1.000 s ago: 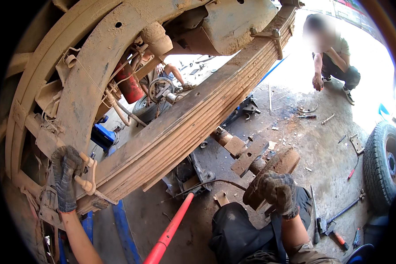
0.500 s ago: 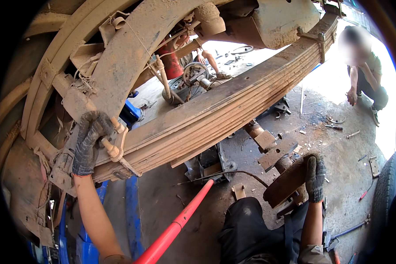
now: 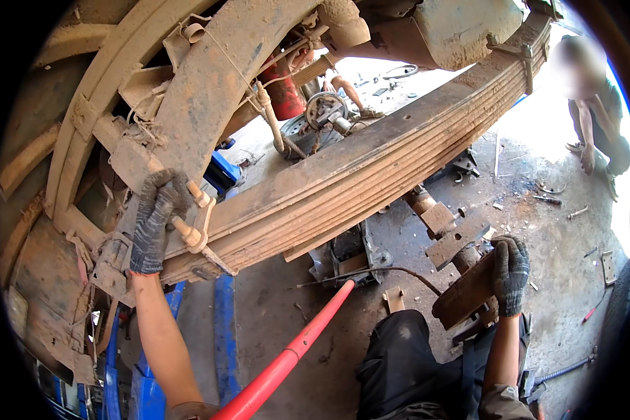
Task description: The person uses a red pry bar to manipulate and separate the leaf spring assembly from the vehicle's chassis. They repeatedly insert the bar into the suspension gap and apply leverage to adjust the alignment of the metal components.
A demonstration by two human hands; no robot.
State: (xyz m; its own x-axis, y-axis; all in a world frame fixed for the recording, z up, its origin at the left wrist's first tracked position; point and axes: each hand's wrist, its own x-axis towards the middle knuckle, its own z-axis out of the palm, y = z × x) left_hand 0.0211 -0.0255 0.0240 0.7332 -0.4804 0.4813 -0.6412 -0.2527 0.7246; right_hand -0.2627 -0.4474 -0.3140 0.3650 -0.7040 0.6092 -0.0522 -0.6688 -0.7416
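Note:
A dusty leaf spring (image 3: 371, 168) made of several stacked steel leaves slants across the middle. Around its near left end, my gloved left hand (image 3: 159, 220) is closed, with its fingers curled beside a clamp's bolts (image 3: 194, 234); the exact spot under the palm is hidden. Lower right, my gloved right hand (image 3: 511, 273) has its fingers bent over the rim of a rusty, rounded metal part (image 3: 462, 297), which looks like a brake drum on the axle. A red bar (image 3: 294, 350) rises from the lower edge between my arms.
Blue stands (image 3: 225, 336) are at lower left. A dirt-caked frame rail (image 3: 210, 77) arches overhead. A crouching person (image 3: 598, 119) is at far right, and another person's leg (image 3: 348, 91) shows behind the spring. Loose tools and a flat drilled plate (image 3: 607, 268) lie on the floor.
The whole scene has shifted slightly right and a little down in view. Both my hands keep their places on the spring and the round part. The crouching person's arm hangs lower.

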